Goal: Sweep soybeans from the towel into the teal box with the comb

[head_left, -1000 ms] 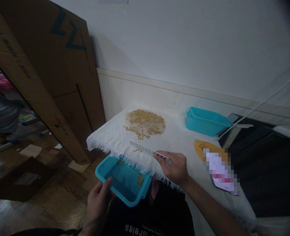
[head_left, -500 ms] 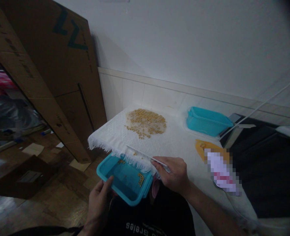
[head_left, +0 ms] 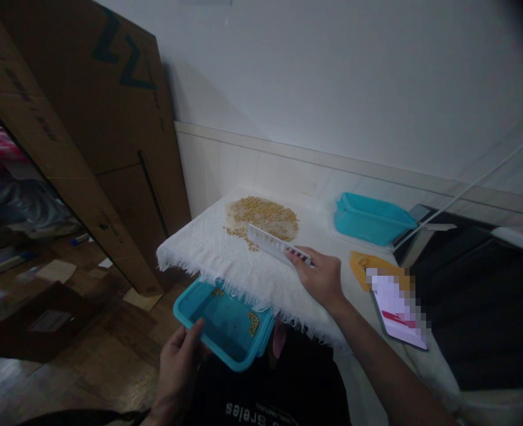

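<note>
My left hand [head_left: 183, 355] grips the near left rim of a blue plastic container [head_left: 219, 337], thumb on top. The container sits tilted below the fringed edge of the white tablecloth [head_left: 208, 248]. Small clusters of soybeans [head_left: 253, 323] lie in its corners. My right hand [head_left: 321, 275] is closed around one end of a flat white strip with a row of holes [head_left: 270, 242]. The strip stands on edge over the cloth, its far end at the near side of a spread pile of soybeans [head_left: 265, 214].
A second blue container [head_left: 372, 222] stands by the wall at the right. A phone [head_left: 399, 313] lies near an orange cloth [head_left: 361, 266] on the right side. A white cable [head_left: 474, 189] slants past there. A tall cardboard box [head_left: 123, 148] rises at the left.
My right hand and the strip have moved away from the table edge, up to the bean pile. Beans that lay near the fringe no longer show there. My left hand keeps its hold.
</note>
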The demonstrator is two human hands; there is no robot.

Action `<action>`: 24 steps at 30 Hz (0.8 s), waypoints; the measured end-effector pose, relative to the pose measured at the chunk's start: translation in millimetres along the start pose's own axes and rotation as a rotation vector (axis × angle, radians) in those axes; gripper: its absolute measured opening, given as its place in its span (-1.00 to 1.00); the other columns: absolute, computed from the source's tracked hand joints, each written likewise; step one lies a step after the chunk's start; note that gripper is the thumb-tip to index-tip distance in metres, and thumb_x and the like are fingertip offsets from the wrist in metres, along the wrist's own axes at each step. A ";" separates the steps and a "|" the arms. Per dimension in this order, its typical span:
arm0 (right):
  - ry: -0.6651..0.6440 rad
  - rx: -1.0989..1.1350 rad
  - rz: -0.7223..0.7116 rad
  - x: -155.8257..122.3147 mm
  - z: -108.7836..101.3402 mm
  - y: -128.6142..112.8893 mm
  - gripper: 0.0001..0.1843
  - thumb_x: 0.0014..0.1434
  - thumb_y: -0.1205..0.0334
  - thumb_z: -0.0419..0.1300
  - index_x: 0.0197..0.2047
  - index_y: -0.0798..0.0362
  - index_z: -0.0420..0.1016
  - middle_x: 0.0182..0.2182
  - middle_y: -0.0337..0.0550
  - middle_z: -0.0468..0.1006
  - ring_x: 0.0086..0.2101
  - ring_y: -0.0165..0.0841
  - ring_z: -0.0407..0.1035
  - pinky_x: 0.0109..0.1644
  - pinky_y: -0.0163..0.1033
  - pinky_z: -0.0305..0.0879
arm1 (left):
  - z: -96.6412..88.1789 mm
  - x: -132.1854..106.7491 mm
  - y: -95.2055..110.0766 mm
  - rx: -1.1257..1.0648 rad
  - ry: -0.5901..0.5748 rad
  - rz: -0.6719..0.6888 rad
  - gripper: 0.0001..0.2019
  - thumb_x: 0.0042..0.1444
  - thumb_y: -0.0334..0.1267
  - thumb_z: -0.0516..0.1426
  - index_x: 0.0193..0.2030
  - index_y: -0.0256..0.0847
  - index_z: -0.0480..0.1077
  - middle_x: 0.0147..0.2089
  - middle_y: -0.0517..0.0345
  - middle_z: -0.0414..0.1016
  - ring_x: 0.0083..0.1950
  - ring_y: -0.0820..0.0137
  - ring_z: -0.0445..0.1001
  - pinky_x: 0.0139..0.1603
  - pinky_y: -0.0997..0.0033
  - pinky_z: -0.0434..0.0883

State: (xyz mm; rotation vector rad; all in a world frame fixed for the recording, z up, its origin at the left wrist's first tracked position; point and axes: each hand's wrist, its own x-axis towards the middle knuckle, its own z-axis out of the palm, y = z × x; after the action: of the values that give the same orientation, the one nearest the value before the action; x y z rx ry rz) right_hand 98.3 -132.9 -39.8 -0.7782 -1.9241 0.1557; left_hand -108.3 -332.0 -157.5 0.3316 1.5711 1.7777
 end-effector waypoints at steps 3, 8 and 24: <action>-0.032 -0.014 0.050 2.5 4.4 13.1 -0.79 0.23 0.15 0.27 -0.25 0.07 0.70 -0.47 -0.16 0.69 -0.57 -0.38 0.50 -0.45 -0.35 0.39 | 0.3 0.3 -1.2 -0.045 -0.019 -0.061 -0.60 -0.11 0.08 0.40 -0.43 -0.24 0.51 -0.62 0.23 0.41 -0.61 0.43 0.32 -0.58 0.47 0.26; -0.030 -0.041 0.063 -6.8 3.0 19.5 -0.73 0.24 0.08 0.24 -0.28 0.08 0.70 -0.52 -0.18 0.66 -0.61 -0.40 0.44 -0.48 -0.34 0.35 | 0.2 3.3 -3.8 -0.082 0.005 -0.080 -0.61 -0.16 0.09 0.42 -0.44 -0.21 0.52 -0.59 0.20 0.45 -0.55 0.39 0.38 -0.52 0.44 0.33; -0.039 -0.002 0.048 -6.3 5.1 11.5 -0.74 0.24 0.10 0.25 -0.29 0.10 0.69 -0.56 -0.20 0.62 -0.64 -0.43 0.40 -0.52 -0.37 0.31 | 3.1 1.6 1.8 -0.082 0.027 -0.078 -0.56 -0.23 0.10 0.44 -0.52 -0.23 0.45 -0.60 0.22 0.42 -0.57 0.43 0.34 -0.54 0.44 0.34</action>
State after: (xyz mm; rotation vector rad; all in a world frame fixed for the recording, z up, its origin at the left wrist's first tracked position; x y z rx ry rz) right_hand 100.9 -126.4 -52.0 -0.8286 -1.9434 0.2003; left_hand -108.1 -328.6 -155.6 0.2051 1.5046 1.7868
